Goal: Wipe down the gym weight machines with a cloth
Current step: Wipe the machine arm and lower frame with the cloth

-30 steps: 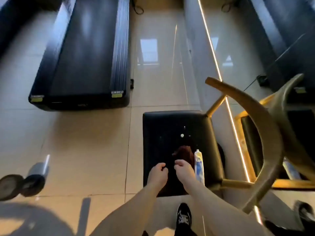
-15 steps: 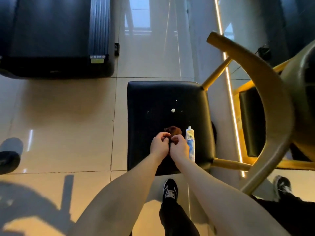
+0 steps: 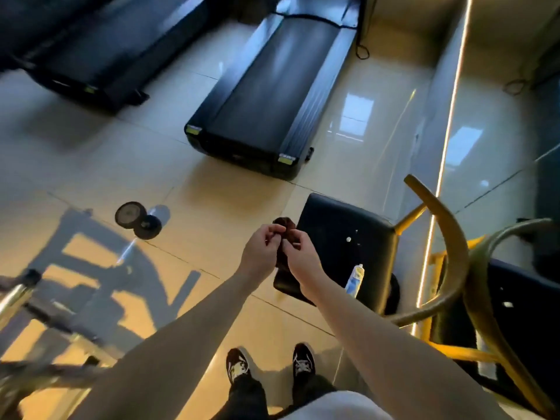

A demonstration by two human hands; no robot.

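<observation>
A dark brown cloth [image 3: 286, 227] is bunched between both hands, held in the air over the floor just left of a black padded chair seat [image 3: 342, 247]. My left hand [image 3: 262, 253] pinches the cloth's left side with curled fingers. My right hand [image 3: 301, 259] pinches its right side. Most of the cloth is hidden behind my fingers. A chrome bar of a weight machine [image 3: 15, 298] shows at the lower left edge, blurred.
A small white and blue tube [image 3: 354, 280] lies on the chair seat. The chair's curved wooden backrest [image 3: 448, 253] rises at right beside a mirrored wall. Two black treadmills [image 3: 272, 86] stand ahead. A dumbbell [image 3: 138, 219] lies on the tiled floor to the left.
Both hands lifted the cloth off the chair seat and now hold it up to the seat's left. The view swung left and back, bringing the dumbbell and machine frame into sight.
</observation>
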